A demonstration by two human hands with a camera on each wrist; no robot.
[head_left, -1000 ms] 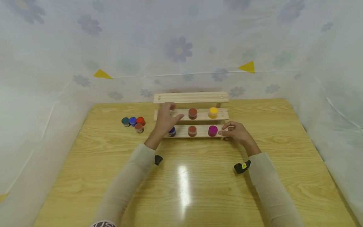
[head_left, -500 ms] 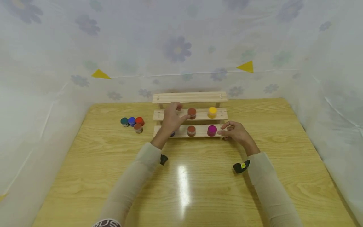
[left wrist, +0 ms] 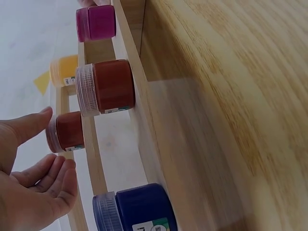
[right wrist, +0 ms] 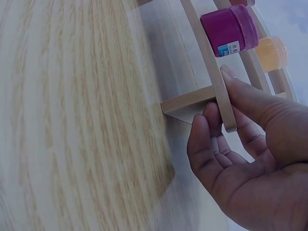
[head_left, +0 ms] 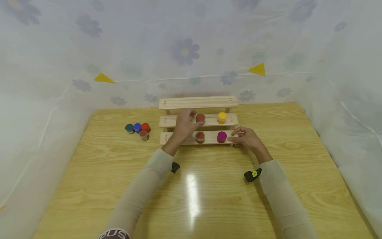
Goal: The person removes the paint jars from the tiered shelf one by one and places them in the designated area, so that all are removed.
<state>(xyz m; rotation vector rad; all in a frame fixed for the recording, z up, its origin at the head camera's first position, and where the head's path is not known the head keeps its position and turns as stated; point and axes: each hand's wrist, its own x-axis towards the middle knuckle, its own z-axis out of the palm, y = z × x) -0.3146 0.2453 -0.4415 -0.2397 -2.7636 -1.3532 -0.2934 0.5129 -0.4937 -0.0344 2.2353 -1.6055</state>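
Observation:
A three-tier wooden rack (head_left: 198,102) stands at the back of the table. My left hand (head_left: 185,124) reaches over its middle board, thumb and fingertips spread on either side of a brown paint jar (left wrist: 70,131), with slight gaps showing in the left wrist view. The right hand (head_left: 246,137) grips the right end of the lowest board, thumb on top and fingers curled beneath. That board carries a magenta paint jar (right wrist: 228,31), another brown paint jar (head_left: 200,137) and a dark blue paint jar (left wrist: 147,209), which the left hand hides in the head view.
A yellow paint jar (head_left: 222,118) sits on the middle board's right side. Left of the rack, several paint jars cluster on the wooden table (head_left: 221,199): green (head_left: 129,128), blue (head_left: 137,127), red (head_left: 145,127) and brown (head_left: 144,134). A flowered curtain (head_left: 131,49) rises close behind.
My left hand has moved right along the middle board to the brown paint jar, and its arm now covers the dark blue paint jar. The right hand keeps its grip on the rack.

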